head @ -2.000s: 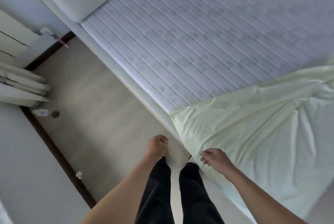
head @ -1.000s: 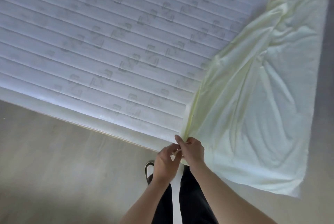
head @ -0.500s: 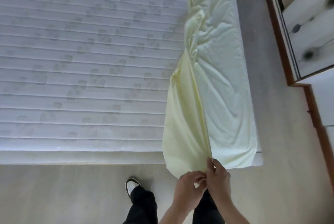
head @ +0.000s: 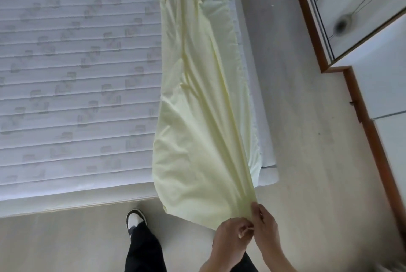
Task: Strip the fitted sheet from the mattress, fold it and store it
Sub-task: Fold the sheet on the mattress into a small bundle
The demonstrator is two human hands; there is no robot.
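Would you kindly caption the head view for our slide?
Both hands, left and right, pinch the pale yellow sheet off the mattress.

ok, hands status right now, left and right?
Left hand: closed, pinching the gathered edge of the fitted sheet.
Right hand: closed, gripping the same gathered edge, right beside the left.

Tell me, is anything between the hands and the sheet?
No. Both the left hand and right hand already pinch the sheet at its near corner, off the mattress edge. Nothing visible sits between them.
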